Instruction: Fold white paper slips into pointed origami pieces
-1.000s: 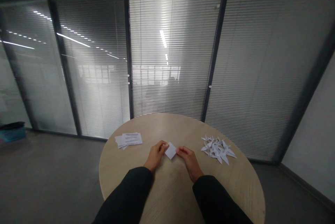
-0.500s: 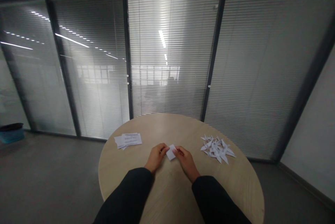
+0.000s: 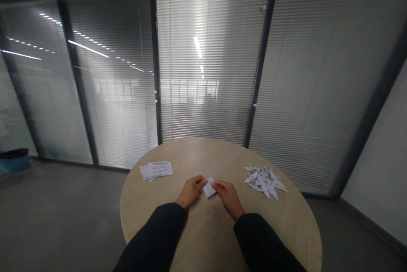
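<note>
The small white square of paper is between the person's two bare hands, over the round pale wooden table; whether it touches the tabletop I cannot tell. It is set cornerwise, one corner toward the person, and shows no clear long axis. The left hand is pinched on the square's left corner and the right hand is pinched on its right corner, so neither is nearer. Left of the square and farther back is a loose stack of white printed paper slips; well to its right is a heap of white pointed folded-paper shapes. Far left of the square, on the grey floor, stands a blue bin with a dark rim, its inside hidden
</note>
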Demonstrator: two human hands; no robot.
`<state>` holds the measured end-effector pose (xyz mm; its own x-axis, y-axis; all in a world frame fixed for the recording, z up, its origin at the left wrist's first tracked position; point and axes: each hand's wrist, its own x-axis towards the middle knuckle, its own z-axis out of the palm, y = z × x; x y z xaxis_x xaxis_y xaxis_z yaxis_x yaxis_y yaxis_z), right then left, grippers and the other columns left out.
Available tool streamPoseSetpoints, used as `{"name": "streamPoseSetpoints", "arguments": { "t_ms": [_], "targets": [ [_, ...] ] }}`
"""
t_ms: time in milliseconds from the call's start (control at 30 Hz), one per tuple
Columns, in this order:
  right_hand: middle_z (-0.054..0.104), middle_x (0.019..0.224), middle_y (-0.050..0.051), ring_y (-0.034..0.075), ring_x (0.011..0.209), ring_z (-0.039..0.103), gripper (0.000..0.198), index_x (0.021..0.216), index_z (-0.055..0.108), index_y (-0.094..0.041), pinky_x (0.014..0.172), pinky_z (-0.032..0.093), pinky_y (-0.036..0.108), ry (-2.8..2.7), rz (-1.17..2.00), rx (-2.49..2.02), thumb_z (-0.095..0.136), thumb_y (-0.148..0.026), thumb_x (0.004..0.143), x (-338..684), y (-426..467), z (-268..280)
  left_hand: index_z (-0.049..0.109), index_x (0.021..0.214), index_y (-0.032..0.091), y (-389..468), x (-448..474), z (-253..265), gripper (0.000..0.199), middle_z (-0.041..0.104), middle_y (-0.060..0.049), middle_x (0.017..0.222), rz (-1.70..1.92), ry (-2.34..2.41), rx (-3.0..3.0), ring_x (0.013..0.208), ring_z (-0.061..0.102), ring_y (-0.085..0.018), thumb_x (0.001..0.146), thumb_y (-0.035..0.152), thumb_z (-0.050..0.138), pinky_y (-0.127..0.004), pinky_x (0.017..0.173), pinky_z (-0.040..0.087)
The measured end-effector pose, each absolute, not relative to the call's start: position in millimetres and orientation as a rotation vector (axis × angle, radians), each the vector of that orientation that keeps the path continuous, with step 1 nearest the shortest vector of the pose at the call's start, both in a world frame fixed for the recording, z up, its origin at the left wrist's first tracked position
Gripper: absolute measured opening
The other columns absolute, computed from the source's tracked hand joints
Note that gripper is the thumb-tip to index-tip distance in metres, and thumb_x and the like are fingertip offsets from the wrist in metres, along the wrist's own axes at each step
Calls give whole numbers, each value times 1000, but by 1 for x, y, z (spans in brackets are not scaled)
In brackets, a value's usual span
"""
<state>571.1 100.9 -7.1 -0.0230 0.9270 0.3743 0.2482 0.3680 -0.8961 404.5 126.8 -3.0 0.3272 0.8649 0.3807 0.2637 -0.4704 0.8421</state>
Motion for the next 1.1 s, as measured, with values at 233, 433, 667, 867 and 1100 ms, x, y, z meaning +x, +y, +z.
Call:
{"name": "streamPoseSetpoints", "arguments": {
  "t_ms": [233, 433, 667, 867, 1100],
  "targets": [
    [71, 66, 6, 23, 63, 65, 44, 67, 72, -17, 60, 48, 31, -1519, 815, -1089, 62, -60, 66, 569, 100, -4, 64, 66, 14, 128, 406, -6, 40, 57, -1, 52, 1069, 1042, 1886, 50, 51, -13, 78, 49, 49, -24, 53, 37],
    [71, 65, 6, 23, 64, 65, 46, 70, 71, -17, 63, 50, 32, -1455, 901, -1098, 64, -62, 63, 569, 101, -6, 64, 64, 15, 126, 401, 0, 41, 59, -2, 53, 1165, 1133, 1949, 52, 53, -14, 81, 47, 45, -24, 54, 38],
    [66, 60, 4, 19, 59, 61, 39, 66, 69, -16, 58, 47, 29, -1448, 874, -1101, 64, -54, 66, 569, 103, -10, 62, 65, 16, 131, 397, -4, 39, 59, -1, 54, 1217, 1139, 1937, 53, 54, -14, 84, 44, 42, -24, 57, 39],
    [65, 60, 2, 18, 61, 59, 31, 64, 68, -17, 60, 43, 27, -1553, 721, -1167, 59, -45, 72, 569, 98, -4, 65, 90, 15, 134, 399, -11, 31, 65, -4, 68, 1229, 1144, 1898, 63, 58, -16, 83, 38, 46, -27, 65, 44],
    [66, 59, 2, 18, 59, 59, 27, 61, 67, -18, 57, 41, 25, -1573, 652, -1240, 63, -44, 68, 567, 96, -3, 66, 91, 16, 136, 401, -13, 30, 63, -9, 89, 1387, 1086, 1902, 84, 58, -20, 77, 41, 57, -32, 75, 48]
  ]
}}
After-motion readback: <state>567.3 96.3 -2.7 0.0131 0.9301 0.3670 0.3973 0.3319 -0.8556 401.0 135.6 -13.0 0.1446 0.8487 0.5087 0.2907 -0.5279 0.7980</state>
